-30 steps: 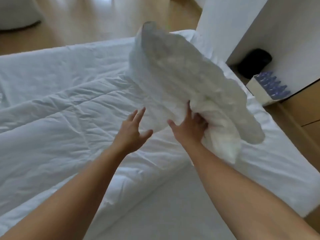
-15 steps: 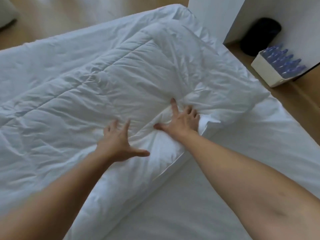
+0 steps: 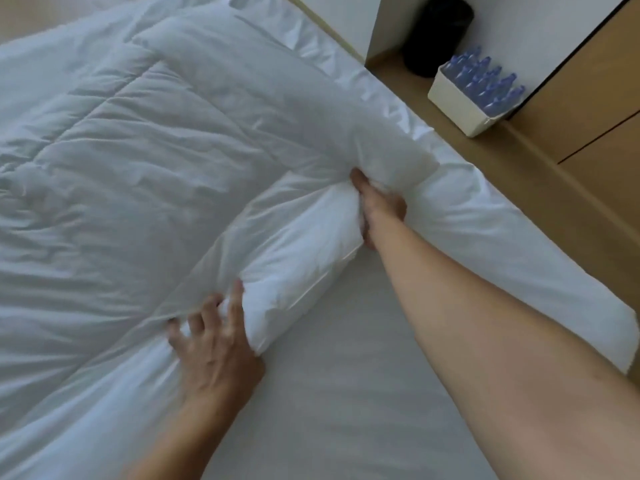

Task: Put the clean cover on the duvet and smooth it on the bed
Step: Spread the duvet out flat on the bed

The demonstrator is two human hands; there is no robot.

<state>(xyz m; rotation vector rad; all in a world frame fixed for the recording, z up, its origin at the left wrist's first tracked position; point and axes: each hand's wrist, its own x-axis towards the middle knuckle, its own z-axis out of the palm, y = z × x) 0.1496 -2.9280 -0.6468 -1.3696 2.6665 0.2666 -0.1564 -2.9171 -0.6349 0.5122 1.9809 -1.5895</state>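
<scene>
The bed (image 3: 346, 393) is largely covered by the crumpled white duvet (image 3: 138, 185), whose rolled near edge is gripped by the left hand (image 3: 214, 351) and the right hand (image 3: 377, 206), fingers curled into the fabric. A black bin (image 3: 438, 32) and a box of bottles (image 3: 457, 105) are set beside the bed.

Duvet (image 3: 138, 168) lies on bed (image 3: 346, 393), toward its left; bottle box (image 3: 457, 110) stands right of bed (bin (image 3: 440, 36) behind it).
</scene>
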